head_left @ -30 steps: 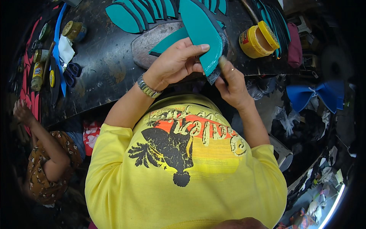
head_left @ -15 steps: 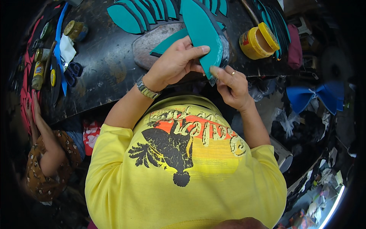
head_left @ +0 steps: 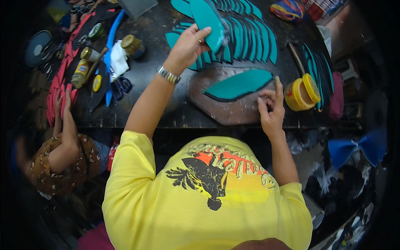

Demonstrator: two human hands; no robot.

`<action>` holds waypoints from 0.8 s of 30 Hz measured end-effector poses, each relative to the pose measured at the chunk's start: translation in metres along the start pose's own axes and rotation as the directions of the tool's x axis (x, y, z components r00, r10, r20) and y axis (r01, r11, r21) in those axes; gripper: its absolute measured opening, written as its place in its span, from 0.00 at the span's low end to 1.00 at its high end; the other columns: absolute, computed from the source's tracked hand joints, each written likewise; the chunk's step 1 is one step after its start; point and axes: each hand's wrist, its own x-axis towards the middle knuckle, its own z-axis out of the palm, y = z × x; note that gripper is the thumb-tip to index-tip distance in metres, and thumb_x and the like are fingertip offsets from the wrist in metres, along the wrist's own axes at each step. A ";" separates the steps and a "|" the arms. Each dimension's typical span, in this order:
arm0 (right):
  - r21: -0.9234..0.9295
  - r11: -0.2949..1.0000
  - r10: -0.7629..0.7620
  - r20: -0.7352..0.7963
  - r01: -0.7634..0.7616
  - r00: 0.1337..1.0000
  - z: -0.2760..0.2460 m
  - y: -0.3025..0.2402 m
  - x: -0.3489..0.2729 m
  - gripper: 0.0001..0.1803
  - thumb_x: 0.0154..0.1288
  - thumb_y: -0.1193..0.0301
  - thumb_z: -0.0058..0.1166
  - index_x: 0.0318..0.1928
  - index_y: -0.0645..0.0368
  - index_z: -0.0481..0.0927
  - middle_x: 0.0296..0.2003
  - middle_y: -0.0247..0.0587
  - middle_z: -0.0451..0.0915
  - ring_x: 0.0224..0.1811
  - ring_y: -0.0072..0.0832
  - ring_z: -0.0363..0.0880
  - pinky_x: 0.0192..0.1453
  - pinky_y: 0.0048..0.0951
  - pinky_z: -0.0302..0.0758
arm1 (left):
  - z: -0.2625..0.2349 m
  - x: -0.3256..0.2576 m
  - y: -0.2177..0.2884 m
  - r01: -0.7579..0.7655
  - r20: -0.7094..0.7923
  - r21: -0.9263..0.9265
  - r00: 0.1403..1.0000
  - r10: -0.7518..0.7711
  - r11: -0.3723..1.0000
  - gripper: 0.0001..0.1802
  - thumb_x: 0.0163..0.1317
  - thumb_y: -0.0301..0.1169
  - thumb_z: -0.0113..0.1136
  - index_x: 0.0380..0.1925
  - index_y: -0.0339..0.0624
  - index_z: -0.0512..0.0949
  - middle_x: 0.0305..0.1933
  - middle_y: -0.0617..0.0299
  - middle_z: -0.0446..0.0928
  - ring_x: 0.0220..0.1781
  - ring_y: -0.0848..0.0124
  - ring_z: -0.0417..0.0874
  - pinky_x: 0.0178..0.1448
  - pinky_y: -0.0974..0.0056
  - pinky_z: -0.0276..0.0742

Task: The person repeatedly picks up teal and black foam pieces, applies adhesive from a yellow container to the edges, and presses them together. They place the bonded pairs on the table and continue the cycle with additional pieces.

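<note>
The two hands have just parted: a moment ago both were at the edge of one leaf-shaped green piece (head_left: pixel 208 18), and now the left hand (head_left: pixel 189 43) alone carries it, reaching to the far side of the surface (head_left: pixel 158 114). Its fingers grasp the piece near its lower end, thumb on the green face, and hold it tilted above the rows of green pieces (head_left: pixel 252 39) that fan out there, dark edges showing between them. The right hand (head_left: pixel 273 110) has come away from that edge and is now over the right side of the brown slab (head_left: pixel 237 114). Its fingers look released, the forefinger stretched to the right tip of a second green piece (head_left: pixel 241 85), the others loosely bent, with nothing visible in their grip; whether the fingertip touches is hard to tell. That second green piece, partly covered before, now lies in full view on the slab, its dark edge toward the near side. For the work, this seems to mean that rubbing along the carried piece's edge has stopped, and each hand attends to a different piece. Just right of the right hand, the yellow tub (head_left: pixel 296 98) stands open.
</note>
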 end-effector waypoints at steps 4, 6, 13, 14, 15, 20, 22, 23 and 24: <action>0.158 0.987 -0.011 -0.091 0.026 0.996 0.011 0.014 -0.002 0.42 0.68 0.84 0.51 0.78 0.53 0.49 0.42 0.37 0.77 0.28 0.12 0.68 0.33 0.14 0.68 | -0.078 0.072 0.015 0.137 -0.287 0.385 0.958 -0.023 0.913 0.08 0.71 0.31 0.58 0.47 0.42 0.76 0.41 0.67 0.79 0.39 0.75 0.80 0.44 0.69 0.79; 0.198 0.980 -0.010 -0.136 0.037 0.991 0.013 0.017 -0.004 0.40 0.69 0.83 0.50 0.77 0.55 0.50 0.41 0.37 0.76 0.29 0.12 0.67 0.34 0.13 0.67 | -0.107 0.103 0.013 0.186 -0.337 0.398 0.940 -0.045 0.898 0.07 0.71 0.31 0.58 0.46 0.43 0.77 0.38 0.69 0.78 0.36 0.77 0.77 0.43 0.71 0.77; 0.070 0.996 -0.050 -0.080 0.055 0.996 0.013 0.017 -0.009 0.39 0.68 0.84 0.50 0.76 0.59 0.51 0.39 0.36 0.76 0.32 0.12 0.67 0.37 0.13 0.65 | -0.157 0.191 -0.012 0.195 -0.507 0.325 0.862 -0.004 0.926 0.10 0.71 0.27 0.56 0.51 0.39 0.75 0.37 0.62 0.77 0.33 0.75 0.76 0.37 0.70 0.76; 0.059 0.996 -0.069 -0.075 0.073 0.995 0.013 0.017 -0.009 0.39 0.68 0.84 0.50 0.76 0.59 0.51 0.39 0.36 0.76 0.32 0.12 0.67 0.36 0.13 0.65 | -0.166 0.201 -0.015 0.216 -0.549 0.373 0.835 0.027 0.902 0.12 0.71 0.26 0.56 0.53 0.38 0.75 0.38 0.61 0.78 0.32 0.74 0.76 0.36 0.70 0.76; 0.049 0.996 -0.070 -0.084 0.074 0.994 0.012 0.018 -0.009 0.39 0.67 0.84 0.51 0.75 0.60 0.52 0.38 0.37 0.77 0.32 0.13 0.68 0.35 0.14 0.66 | -0.174 0.211 -0.018 0.240 -0.587 0.419 0.807 0.060 0.876 0.14 0.71 0.26 0.56 0.55 0.38 0.75 0.39 0.60 0.78 0.31 0.74 0.76 0.36 0.69 0.76; 0.026 0.996 -0.077 -0.126 0.081 0.989 0.013 0.021 -0.010 0.38 0.66 0.84 0.52 0.74 0.62 0.54 0.36 0.38 0.79 0.29 0.14 0.70 0.32 0.14 0.66 | -0.223 0.241 -0.036 0.144 -0.679 0.487 0.683 0.269 0.861 0.06 0.61 0.26 0.59 0.32 0.33 0.81 0.29 0.52 0.81 0.25 0.64 0.82 0.28 0.60 0.75; 0.011 0.996 -0.085 -0.136 0.088 0.987 0.014 0.022 -0.010 0.38 0.66 0.84 0.53 0.74 0.62 0.53 0.36 0.38 0.79 0.29 0.14 0.71 0.32 0.14 0.65 | -0.234 0.246 -0.038 0.280 -0.716 0.527 0.654 0.242 0.803 0.09 0.59 0.30 0.63 0.34 0.34 0.82 0.33 0.50 0.83 0.32 0.60 0.85 0.35 0.58 0.79; 0.010 0.996 -0.088 -0.133 0.090 0.987 0.015 0.022 -0.010 0.38 0.66 0.84 0.53 0.74 0.62 0.54 0.36 0.38 0.79 0.29 0.14 0.71 0.32 0.14 0.66 | -0.235 0.247 -0.038 0.351 -0.738 0.537 0.637 0.225 0.767 0.11 0.59 0.32 0.65 0.35 0.34 0.82 0.35 0.49 0.84 0.36 0.59 0.87 0.38 0.57 0.81; 0.006 0.996 -0.088 -0.131 0.090 0.987 0.015 0.022 -0.009 0.38 0.66 0.84 0.53 0.74 0.63 0.54 0.36 0.38 0.79 0.29 0.14 0.71 0.32 0.14 0.66 | -0.235 0.246 -0.037 0.455 -0.719 0.626 0.651 0.243 0.633 0.14 0.58 0.35 0.66 0.38 0.34 0.82 0.41 0.47 0.83 0.43 0.57 0.86 0.44 0.56 0.81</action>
